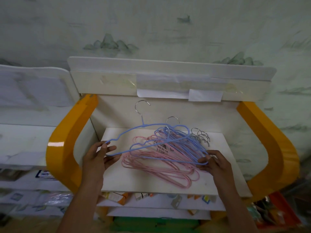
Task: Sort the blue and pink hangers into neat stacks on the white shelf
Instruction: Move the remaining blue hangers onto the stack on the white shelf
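A mixed pile of hangers lies on the white shelf (pixel 117 180). Several pink hangers (pixel 161 170) are at the bottom, fanned toward the front right. Several blue hangers (pixel 183 143) rest on top of them, their metal hooks (pixel 201 137) pointing to the back right. One blue hanger (pixel 127 130) is lifted above the pile, its hook up toward the back wall. My left hand (pixel 102 155) pinches its left end. My right hand (pixel 212 163) grips the right ends of the blue hangers at the pile's right side.
Orange curved side arms (pixel 67 143) (pixel 271 148) flank the shelf left and right. A white back panel (pixel 168 78) with taped paper rises behind it. Lower shelves hold small boxes (pixel 121 198). A neighbouring white unit (pixel 25 140) stands to the left.
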`<state>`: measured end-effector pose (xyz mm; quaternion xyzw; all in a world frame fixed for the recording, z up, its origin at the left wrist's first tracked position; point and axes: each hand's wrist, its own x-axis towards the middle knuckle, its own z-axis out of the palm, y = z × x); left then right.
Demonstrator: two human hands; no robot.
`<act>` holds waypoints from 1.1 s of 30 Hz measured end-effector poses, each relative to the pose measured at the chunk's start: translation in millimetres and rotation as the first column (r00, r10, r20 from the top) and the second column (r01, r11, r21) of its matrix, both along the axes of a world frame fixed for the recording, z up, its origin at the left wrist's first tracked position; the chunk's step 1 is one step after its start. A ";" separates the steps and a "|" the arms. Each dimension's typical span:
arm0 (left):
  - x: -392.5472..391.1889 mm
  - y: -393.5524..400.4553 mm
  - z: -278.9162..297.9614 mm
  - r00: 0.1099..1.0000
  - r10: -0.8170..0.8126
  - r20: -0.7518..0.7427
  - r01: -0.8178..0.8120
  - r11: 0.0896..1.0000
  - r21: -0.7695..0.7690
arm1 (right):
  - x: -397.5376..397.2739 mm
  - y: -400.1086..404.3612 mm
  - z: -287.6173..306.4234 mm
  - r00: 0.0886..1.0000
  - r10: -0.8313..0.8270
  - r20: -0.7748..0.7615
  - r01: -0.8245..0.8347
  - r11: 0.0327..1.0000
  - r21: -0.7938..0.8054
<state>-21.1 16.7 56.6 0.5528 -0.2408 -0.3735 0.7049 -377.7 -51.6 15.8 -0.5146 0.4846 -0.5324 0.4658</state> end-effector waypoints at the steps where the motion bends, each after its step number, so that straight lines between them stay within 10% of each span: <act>1: 2.3 3.9 1.1 1.000 0.008 0.003 -0.008 1.000 -0.004 | 3.2 3.4 2.0 1.000 0.013 0.022 -0.013 1.000 -0.001; 33: 248.7 394.8 14.0 0.841 0.540 0.038 -0.538 0.841 -0.050 | 346.1 223.1 27.4 0.833 0.546 0.086 -0.547 0.837 -0.017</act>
